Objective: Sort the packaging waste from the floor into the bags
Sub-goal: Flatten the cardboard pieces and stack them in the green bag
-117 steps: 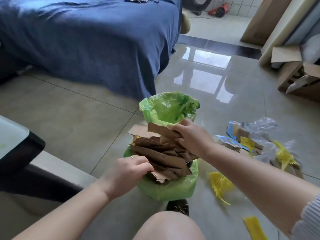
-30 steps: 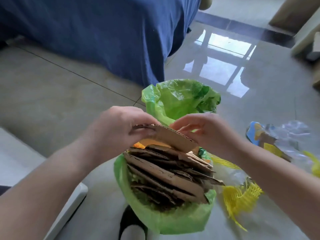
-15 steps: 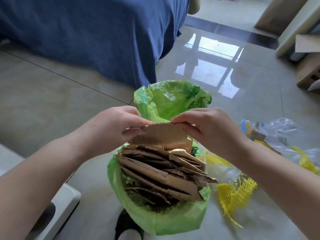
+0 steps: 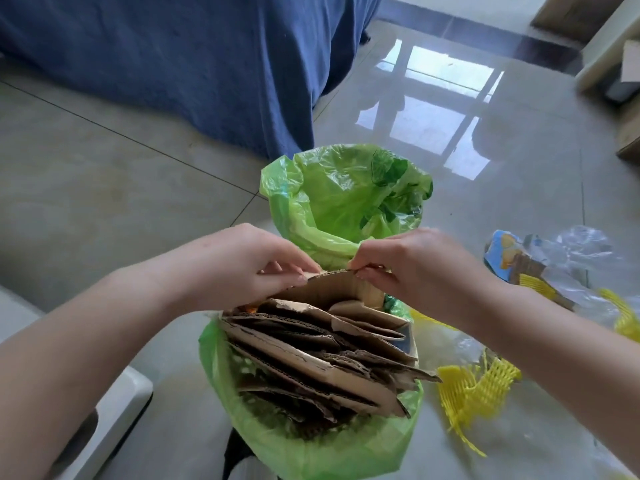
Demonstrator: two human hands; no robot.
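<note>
A near green bag point(image 4: 311, 441) stands on the floor, packed with upright torn cardboard pieces point(image 4: 311, 358). Behind it stands a second green bag point(image 4: 332, 199), open. At the far side of the near bag, one cardboard piece point(image 4: 332, 287) stands upright. My left hand point(image 4: 249, 261) pinches its top edge on the left and my right hand point(image 4: 408, 265) pinches it on the right. Yellow foam netting point(image 4: 474, 389) lies on the floor to the right of the near bag. Clear plastic wrap point(image 4: 581, 251) and a blue printed wrapper point(image 4: 502, 251) lie farther right.
A bed with a blue cover point(image 4: 207, 64) fills the top left. A white and black piece of furniture point(image 4: 114, 407) sits at the bottom left. Cardboard boxes point(image 4: 627, 98) stand at the far right edge. The tiled floor is glossy.
Both hands have turned the cardboard piece from flat to upright and lowered it into the far side of the near bag. The camera has tilted slightly.
</note>
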